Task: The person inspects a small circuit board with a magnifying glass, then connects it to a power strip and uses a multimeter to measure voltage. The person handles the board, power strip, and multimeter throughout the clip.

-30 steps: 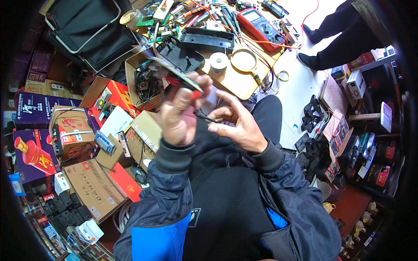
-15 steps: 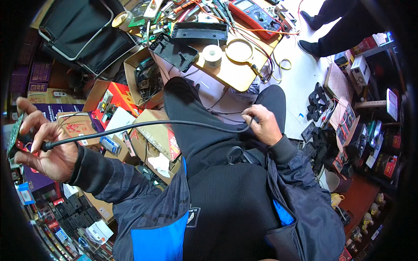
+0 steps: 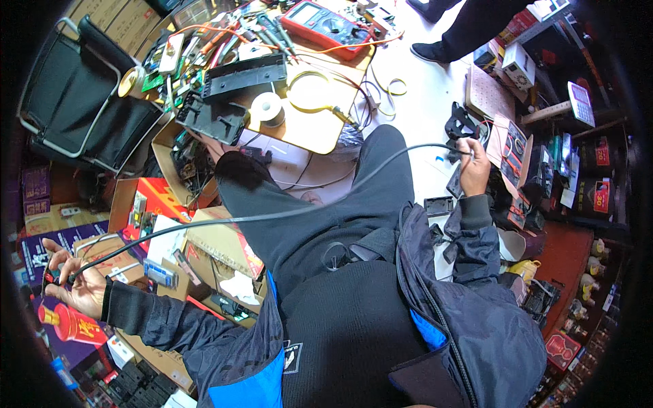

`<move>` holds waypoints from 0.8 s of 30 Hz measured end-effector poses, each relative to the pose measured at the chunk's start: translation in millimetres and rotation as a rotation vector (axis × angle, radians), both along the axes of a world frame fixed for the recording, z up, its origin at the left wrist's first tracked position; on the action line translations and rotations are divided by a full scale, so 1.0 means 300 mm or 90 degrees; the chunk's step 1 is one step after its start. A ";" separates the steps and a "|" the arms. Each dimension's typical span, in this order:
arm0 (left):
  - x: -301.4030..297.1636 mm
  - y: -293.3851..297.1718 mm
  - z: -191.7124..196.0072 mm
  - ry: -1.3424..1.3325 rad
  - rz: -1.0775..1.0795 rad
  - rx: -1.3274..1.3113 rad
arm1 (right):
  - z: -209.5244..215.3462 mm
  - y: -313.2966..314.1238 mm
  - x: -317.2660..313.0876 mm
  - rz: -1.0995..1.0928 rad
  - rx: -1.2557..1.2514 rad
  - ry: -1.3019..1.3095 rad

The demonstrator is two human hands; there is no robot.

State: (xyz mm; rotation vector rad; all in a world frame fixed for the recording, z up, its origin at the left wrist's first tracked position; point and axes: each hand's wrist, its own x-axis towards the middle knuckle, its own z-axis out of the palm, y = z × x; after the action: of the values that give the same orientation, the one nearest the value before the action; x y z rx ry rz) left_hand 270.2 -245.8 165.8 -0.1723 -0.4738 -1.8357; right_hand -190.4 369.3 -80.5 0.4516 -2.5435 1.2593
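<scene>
The two hands have drawn well apart. A second ago they worked close together over the lap; now the black cable (image 3: 272, 215) spans the whole space between them, passing above the cartons and the person's thighs in a long, shallow curve. The right hand (image 3: 474, 168) has travelled furthest: half a second ago it was over the right thigh, and now it is out past the knee, above the floor (image 3: 422, 102), its fingers pinched narrow on the cable's far stretch. The left hand (image 3: 76, 280) is out to the left as before, its fingers closed about the cable's other end. The circuit board (image 3: 45, 280) at that hand, plainly green half a second ago, is now nearly edge-on and hard to make out.

The view has swung, so the surface (image 3: 314, 132) sits further left. On it nothing seems rearranged: the white spool (image 3: 267, 110) is by the near edge, the magnifying glass (image 3: 309, 92) points its handle toward the near right corner, and the red multimeter (image 3: 326, 28) lies further back.
</scene>
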 end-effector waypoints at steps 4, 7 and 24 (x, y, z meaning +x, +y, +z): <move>-0.039 -0.060 -0.075 -0.052 0.001 0.064 | -0.088 0.235 -0.074 -0.127 -0.018 -0.117; -0.094 -0.064 -0.141 -0.122 -0.003 0.045 | -0.150 0.389 -0.065 -0.192 0.070 -0.157; -0.621 0.161 -0.182 -0.262 -0.330 -0.133 | 0.626 -0.103 -0.138 0.072 -0.395 -0.105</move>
State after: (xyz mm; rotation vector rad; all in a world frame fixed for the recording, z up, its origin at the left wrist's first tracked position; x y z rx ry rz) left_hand 84.0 -197.5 111.4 -0.0592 -0.9815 -2.3384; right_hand -232.0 338.3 107.3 0.3600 -2.0978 2.0920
